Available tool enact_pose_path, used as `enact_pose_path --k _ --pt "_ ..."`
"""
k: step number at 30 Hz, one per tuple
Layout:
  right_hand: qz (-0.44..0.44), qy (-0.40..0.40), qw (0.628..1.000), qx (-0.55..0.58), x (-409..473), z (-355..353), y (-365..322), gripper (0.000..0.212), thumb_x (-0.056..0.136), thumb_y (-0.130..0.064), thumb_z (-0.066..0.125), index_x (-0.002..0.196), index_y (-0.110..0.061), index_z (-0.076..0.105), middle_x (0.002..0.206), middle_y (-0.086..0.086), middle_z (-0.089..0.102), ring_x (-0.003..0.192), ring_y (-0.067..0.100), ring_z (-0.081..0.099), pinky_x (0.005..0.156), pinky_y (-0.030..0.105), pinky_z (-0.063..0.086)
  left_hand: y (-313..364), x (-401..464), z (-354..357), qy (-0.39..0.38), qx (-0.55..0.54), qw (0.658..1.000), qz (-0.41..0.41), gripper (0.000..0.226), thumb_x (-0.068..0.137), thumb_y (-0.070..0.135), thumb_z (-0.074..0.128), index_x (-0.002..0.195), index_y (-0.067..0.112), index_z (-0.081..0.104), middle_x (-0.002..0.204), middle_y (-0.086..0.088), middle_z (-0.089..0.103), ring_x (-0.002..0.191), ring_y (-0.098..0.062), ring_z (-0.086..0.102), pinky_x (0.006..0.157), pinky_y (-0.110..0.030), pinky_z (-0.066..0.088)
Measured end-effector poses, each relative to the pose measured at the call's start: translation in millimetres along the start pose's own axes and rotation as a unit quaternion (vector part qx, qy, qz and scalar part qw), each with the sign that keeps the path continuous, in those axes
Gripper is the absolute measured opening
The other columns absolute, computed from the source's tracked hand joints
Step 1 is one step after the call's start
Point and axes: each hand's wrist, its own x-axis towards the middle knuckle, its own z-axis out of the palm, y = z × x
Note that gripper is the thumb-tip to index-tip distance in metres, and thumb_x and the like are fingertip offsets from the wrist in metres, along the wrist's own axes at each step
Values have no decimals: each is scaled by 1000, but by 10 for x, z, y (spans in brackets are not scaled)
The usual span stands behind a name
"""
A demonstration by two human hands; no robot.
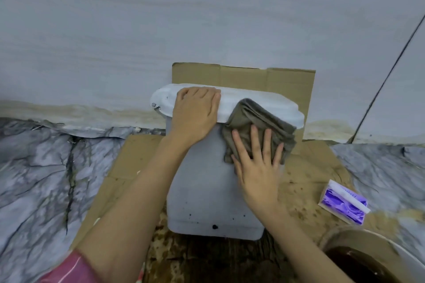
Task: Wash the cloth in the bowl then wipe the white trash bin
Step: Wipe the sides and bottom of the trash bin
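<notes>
Beside our bowl of brown water, washing looks done: right hand flat-presses grey-brown cloth on white plastic trash bin, left hand open-palmed steadying its lid, most sides unwiped

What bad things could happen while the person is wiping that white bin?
The bowl of dark brown water sits close to the right arm, so an elbow might knock it and spill.

The right hand presses the cloth with flat fingers, so it could slip off.

The trash bin may tip toward the wall if the left hand on its lid lets go.
</notes>
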Motion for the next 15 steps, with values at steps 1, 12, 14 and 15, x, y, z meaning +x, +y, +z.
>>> enact_pose_path --k 1,12,14,15 --pt "-8 -19 1000 -9 -234 142 30 59 92 -39 48 147 -31 28 150 9 31 147 31 4 111 63 10 -3 22 23 -1 5 1000 1 59 94 38 13 116 18 64 116 2 67 110 -22 56 95 -27 20" --pt "26 -20 999 14 -470 165 181 40 95 -43 39 128 -29 56 121 11 63 140 36 22 108 67 15 -43 23 85 24 43 999 15 47 97 33 21 111 19 64 109 3 67 102 -23 57 91 -30 22" --pt "66 -1 998 8 -31 57 91 49 95 -50 37 141 -33 40 129 12 58 139 38 21 110 66 9 -34 37 90 25 48 998 9 50 96 34 18 110 19 63 109 3 66 103 -22 56 92 -30 22" --pt "72 -7 997 11 72 53 22 52 94 -53 36 144 -36 33 130 13 57 140 38 20 109 67 7 -33 41 101 23 48 999 6 52 96 35 16 110 19 63 110 4 66 103 -22 56 93 -31 22"
